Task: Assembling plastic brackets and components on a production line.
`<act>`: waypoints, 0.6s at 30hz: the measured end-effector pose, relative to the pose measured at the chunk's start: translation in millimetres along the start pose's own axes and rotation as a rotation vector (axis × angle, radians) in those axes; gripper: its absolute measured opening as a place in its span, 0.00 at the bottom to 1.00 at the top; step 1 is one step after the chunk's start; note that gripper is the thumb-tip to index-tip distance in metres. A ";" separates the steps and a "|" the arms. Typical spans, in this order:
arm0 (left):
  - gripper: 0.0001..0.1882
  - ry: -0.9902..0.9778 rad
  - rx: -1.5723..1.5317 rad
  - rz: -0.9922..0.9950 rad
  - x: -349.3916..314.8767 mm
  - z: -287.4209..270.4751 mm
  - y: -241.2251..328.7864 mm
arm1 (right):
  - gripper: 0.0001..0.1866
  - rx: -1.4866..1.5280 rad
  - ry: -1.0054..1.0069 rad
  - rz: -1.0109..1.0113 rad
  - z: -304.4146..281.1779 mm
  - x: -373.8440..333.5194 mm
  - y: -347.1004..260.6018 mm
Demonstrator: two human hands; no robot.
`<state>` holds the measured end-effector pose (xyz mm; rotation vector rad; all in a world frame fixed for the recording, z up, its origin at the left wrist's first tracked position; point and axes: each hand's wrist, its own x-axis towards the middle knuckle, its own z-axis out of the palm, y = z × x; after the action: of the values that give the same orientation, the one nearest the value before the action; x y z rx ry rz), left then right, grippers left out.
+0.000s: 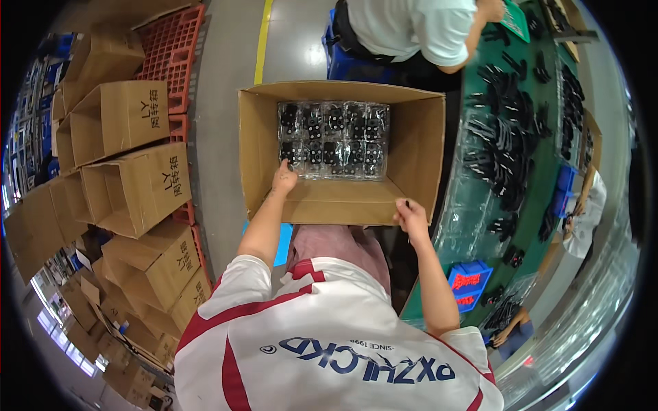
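Observation:
A large open cardboard box [418,137] stands in front of me. In it lies a clear plastic tray [334,175] with black dotted parts sitting in several compartments. My left hand [285,179] reaches over the box's near left side, its index finger stretched out to the tray's near left corner. The other fingers of that hand are curled and nothing shows in them. At the near right edge of the box, my right hand [411,220] is closed around a slim black object [407,203]. Only its dark tip shows, and its kind is unclear.
Open cardboard boxes [130,113] are stacked on the left beside red plastic pallets [168,61]. On the right runs a green worktable [473,233] with piles of black parts [504,137] and a blue bin [470,286] of red pieces. A co-worker [404,31] sits beyond the box.

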<state>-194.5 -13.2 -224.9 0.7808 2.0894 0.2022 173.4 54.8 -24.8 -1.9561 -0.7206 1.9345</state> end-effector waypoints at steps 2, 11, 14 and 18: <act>0.34 0.019 -0.008 -0.031 11.7 4.5 -3.0 | 0.12 0.059 0.053 0.025 3.7 46.2 -5.9; 0.38 0.127 -0.058 -0.200 117.8 43.4 -24.2 | 0.12 -0.663 0.566 -0.072 -69.2 282.1 111.0; 0.28 0.177 0.019 -0.252 168.0 81.0 -79.3 | 0.13 -0.692 0.474 -0.039 -56.2 320.2 116.1; 0.14 0.129 -0.063 -0.248 238.1 118.4 -178.3 | 0.19 -0.816 0.355 0.045 -38.1 377.6 133.9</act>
<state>-283.9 -27.9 -531.9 0.4757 2.2683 0.1847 218.5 152.7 -412.5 -2.6760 -1.5228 1.3309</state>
